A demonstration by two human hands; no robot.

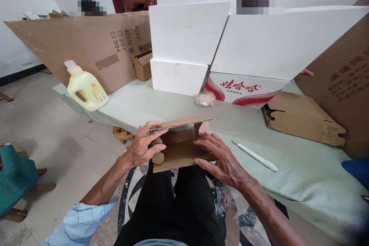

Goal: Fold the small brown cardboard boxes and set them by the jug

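One long table (302, 177) fills the view, with two white blocks (187, 34) stacked at its back. Right of centre lies a flattened carton (302, 117). At the near edge, over the lap, there's the half-folded box (180, 150), top flap up. A bottle (86, 86) stands far left. The left hand (142, 148) grips the box's left wall, fingers curled over the edge. The right hand (223, 161) clasps its right side, fingers laid across. A cutter (255, 155) lies just right.

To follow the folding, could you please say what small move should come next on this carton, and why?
Probably fold the raised flap down over the carton: the left hand and right hand brace its two sides, the inside lies open, and that flap stands loose above it.
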